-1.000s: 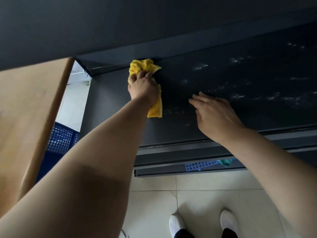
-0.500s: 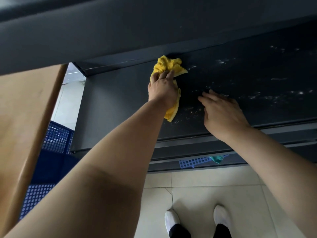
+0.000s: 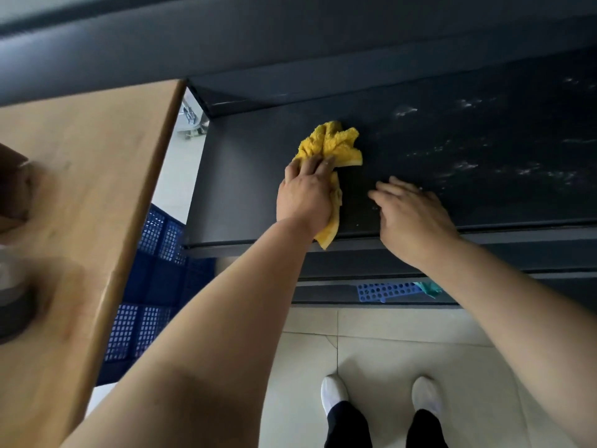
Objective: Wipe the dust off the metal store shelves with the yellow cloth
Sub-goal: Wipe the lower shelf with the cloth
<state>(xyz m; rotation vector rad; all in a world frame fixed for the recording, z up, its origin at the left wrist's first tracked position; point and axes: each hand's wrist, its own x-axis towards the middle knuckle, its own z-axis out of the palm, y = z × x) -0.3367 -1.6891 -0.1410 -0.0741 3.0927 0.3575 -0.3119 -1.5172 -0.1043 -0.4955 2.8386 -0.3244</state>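
Left hand (image 3: 305, 192) grip bunches yellow cloth (image 3: 332, 147) mid-frame for pressure | right hand (image 3: 412, 215) flat, empty, bracing on shelf (image 3: 245, 176) | dust (image 3: 465, 164) upper right waits

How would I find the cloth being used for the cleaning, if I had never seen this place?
Start at the dark metal shelf that runs across the picture, beside the wooden panel. Near the shelf's left end, the person's left hand presses down on a crumpled yellow cloth. It is the only bright yellow thing here; the other hand, the right hand, lies bare on the shelf.
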